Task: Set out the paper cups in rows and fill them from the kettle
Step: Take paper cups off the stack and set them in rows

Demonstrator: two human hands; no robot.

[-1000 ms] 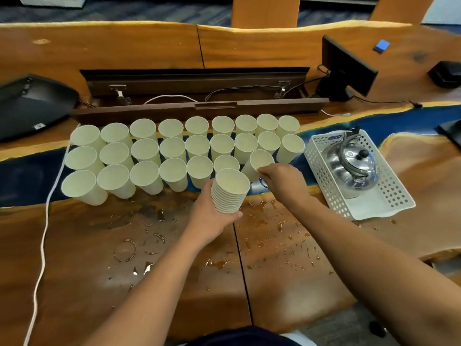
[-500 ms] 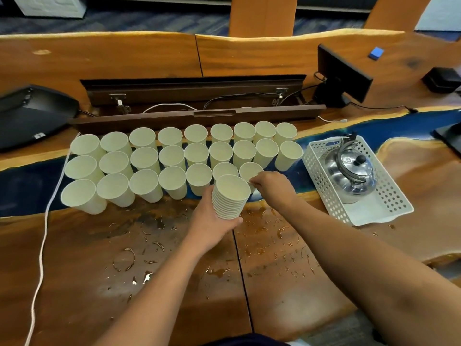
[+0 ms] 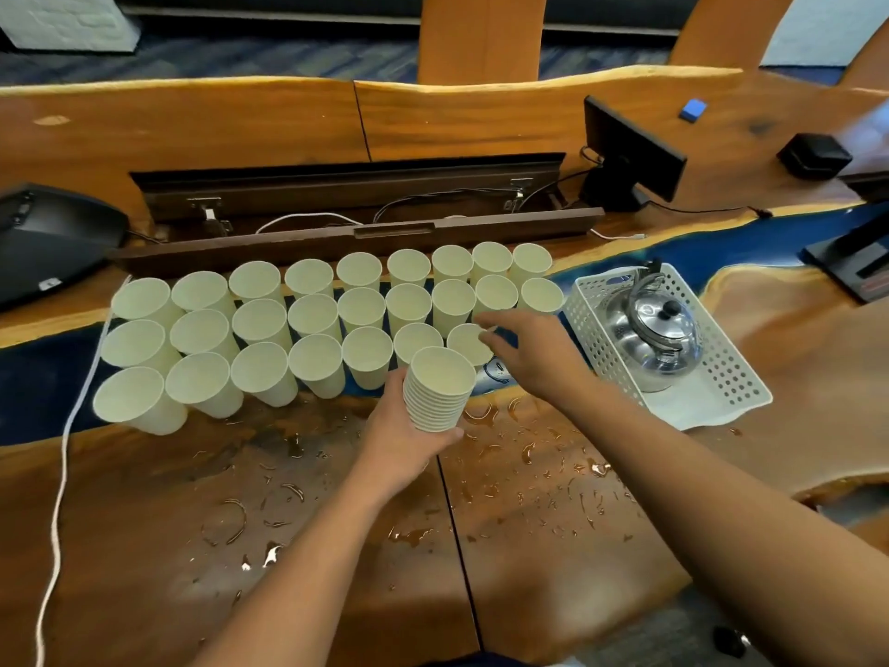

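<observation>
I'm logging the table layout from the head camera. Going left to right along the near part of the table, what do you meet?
White cord → near row of paper cups → stack of cups held in the left hand → right hand → white basket holding the kettle.

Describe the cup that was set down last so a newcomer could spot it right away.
Start at the white perforated basket holding the steel kettle. To its left stand three rows of paper cups. Take the front row's rightmost cup, under the right hand: it ends the only row two cups short.
</observation>
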